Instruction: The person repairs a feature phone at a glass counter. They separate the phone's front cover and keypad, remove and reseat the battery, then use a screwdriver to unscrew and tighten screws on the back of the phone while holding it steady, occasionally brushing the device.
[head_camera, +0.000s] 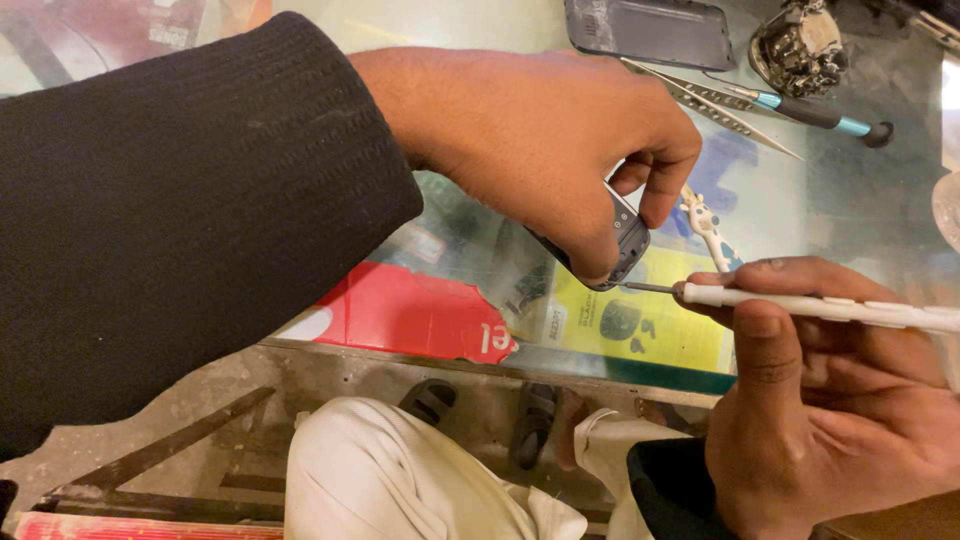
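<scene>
A glass table (860, 200) carries tweezers (715, 105), a screwdriver (815, 115) and a phone (650, 32), all beyond the fingers.

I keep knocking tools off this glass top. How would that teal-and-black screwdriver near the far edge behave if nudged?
The teal-and-black screwdriver has a slim round shaft, so it would probably roll. It lies on the smooth glass top, so it likely slides easily too. Its wider end cap may make it curve rather than roll straight.

A glass-topped counter (480, 30) catches warm light; below it lies a dusty concrete floor (330, 375).
</scene>
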